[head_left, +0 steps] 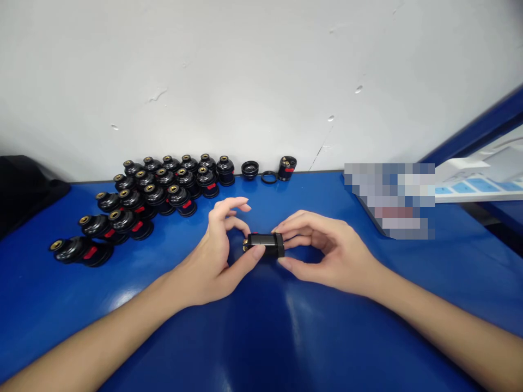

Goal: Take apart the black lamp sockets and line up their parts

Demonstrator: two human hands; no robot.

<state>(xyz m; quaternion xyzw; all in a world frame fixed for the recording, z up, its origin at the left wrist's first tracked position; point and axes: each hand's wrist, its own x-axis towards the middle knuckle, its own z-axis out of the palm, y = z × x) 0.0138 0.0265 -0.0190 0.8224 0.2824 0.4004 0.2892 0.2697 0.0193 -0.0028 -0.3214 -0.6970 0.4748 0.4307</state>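
A black lamp socket [261,246] lies sideways in front of me, brass terminals at its left end and a bit of red on its far side. My left hand [216,256] grips its body, thumb on the near side; the index finger is raised. On the right end sits a black ring [280,245], pinched between the thumb and fingers of my right hand [330,250]. Behind them, near the wall, stand a black cap [250,170], a loose black ring [269,177] and another socket body [287,169] with brass parts and a red switch.
Several capped black lamp sockets [165,179] stand in rows at the back left of the blue table [327,337]. A blurred-out flat item [388,201] lies at the right, beside white and blue papers [474,182]. A white wall [245,81] closes the back; a dark object [28,190] is far left.
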